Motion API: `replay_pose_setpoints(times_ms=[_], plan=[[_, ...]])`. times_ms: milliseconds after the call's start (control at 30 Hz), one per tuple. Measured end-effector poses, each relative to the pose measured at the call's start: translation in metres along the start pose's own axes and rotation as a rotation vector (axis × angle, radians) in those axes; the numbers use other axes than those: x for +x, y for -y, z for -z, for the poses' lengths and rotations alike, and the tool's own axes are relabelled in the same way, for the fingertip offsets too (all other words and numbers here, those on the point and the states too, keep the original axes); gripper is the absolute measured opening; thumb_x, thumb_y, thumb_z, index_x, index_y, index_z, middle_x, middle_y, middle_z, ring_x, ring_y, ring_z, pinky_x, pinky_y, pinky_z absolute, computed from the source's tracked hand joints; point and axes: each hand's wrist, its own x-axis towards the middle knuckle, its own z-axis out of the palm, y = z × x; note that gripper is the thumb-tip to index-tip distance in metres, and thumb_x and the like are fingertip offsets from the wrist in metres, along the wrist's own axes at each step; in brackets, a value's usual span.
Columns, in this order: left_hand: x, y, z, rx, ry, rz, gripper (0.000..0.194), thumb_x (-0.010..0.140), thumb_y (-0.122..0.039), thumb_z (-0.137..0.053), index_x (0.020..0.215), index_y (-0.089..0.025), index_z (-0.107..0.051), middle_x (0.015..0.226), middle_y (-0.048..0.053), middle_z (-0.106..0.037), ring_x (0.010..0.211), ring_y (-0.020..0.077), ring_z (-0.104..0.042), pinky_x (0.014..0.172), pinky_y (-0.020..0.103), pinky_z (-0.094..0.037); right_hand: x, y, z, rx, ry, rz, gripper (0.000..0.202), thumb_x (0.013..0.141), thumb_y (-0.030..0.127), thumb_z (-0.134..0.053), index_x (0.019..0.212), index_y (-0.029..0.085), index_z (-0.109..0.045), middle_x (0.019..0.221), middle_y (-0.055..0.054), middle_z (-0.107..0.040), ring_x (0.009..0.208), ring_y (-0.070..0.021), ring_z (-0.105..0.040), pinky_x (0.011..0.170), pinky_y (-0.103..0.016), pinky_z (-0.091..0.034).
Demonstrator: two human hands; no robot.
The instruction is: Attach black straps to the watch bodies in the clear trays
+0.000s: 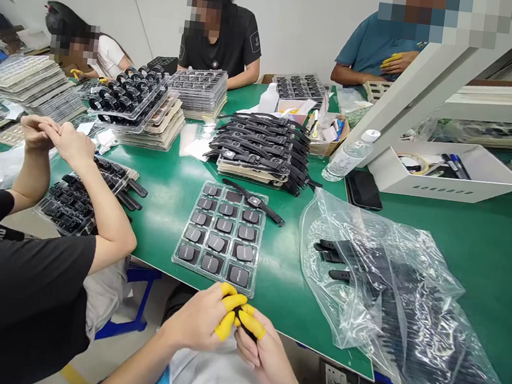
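Yellow finger cots cover several fingertips of both hands. My left hand [207, 319] and my right hand [261, 343] meet at the table's near edge, pinching a small black item [247, 326] between them; the fingers hide most of it. Just beyond them lies a clear plastic tray [177, 251] with black square watch bodies in its compartments. A black watch with its strap [255, 201] rests across the tray's far right corner. To the right, a clear plastic bag [321, 224] holds many black straps.
Stacked trays with black straps [261, 149] stand behind the tray. A bottle [350, 156], a phone [363, 189] and a white box [445, 188] are at the back right. A co-worker's arms [101, 205] reach over another tray on the left. Three people sit opposite.
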Motion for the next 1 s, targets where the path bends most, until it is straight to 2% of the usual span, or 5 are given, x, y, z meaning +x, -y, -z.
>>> replay_pose_setpoints(times_ms=[367, 533, 700, 867, 1000], plan=[[-0.001, 0.002, 0.002, -0.032, 0.068, 0.019, 0.047, 0.101, -0.028, -0.055, 0.146, -0.017, -0.054, 0.127, 0.014, -0.070, 0.113, 0.0263, -0.069, 0.097, 0.039, -0.061, 0.001, -0.008, 0.011, -0.177, 0.015, 0.060, 0.057, 0.085, 0.078, -0.068, 0.080, 0.024, -0.053, 0.045, 0.012, -0.035, 0.041, -0.0070, -0.021, 0.043, -0.022, -0.024], [-0.005, 0.013, 0.012, -0.048, 0.101, 0.068, 0.051, 0.103, -0.018, -0.048, 0.154, -0.022, -0.048, 0.135, 0.012, -0.071, 0.122, 0.0257, -0.071, 0.101, 0.039, -0.061, 0.006, 0.008, 0.026, -0.721, 0.018, 0.343, 0.040, 0.096, 0.062, -0.065, 0.099, 0.022, -0.067, 0.083, -0.005, -0.075, 0.073, -0.0195, -0.063, 0.069, -0.031, -0.048], [-0.006, 0.039, 0.040, 0.176, 0.080, 0.153, 0.044, 0.099, -0.014, -0.054, 0.142, -0.024, -0.062, 0.127, 0.009, -0.076, 0.112, 0.0252, -0.075, 0.096, 0.038, -0.063, 0.002, 0.031, 0.029, -1.149, 0.014, 0.385, 0.031, 0.105, 0.046, -0.053, 0.104, 0.022, -0.073, 0.100, -0.009, -0.080, 0.089, -0.0255, -0.072, 0.080, -0.035, -0.049], [0.005, 0.061, 0.064, 0.472, 0.115, 0.069, 0.035, 0.091, -0.004, -0.053, 0.112, -0.021, -0.076, 0.104, 0.010, -0.078, 0.095, 0.0275, -0.075, 0.084, 0.040, -0.064, 0.003, 0.051, 0.043, -1.171, -0.140, 0.465, 0.030, 0.105, 0.046, -0.054, 0.110, 0.023, -0.074, 0.093, -0.006, -0.079, 0.080, -0.0222, -0.071, 0.075, -0.032, -0.051], [0.031, 0.074, 0.093, 0.475, 0.116, 0.049, 0.037, 0.094, -0.008, -0.051, 0.119, -0.021, -0.075, 0.112, 0.010, -0.078, 0.099, 0.0258, -0.075, 0.086, 0.036, -0.063, 0.010, 0.082, 0.081, -1.221, -0.540, 0.640, 0.035, 0.106, 0.036, -0.047, 0.128, 0.021, -0.069, 0.114, -0.012, -0.076, 0.100, -0.0269, -0.070, 0.090, -0.039, -0.054]])
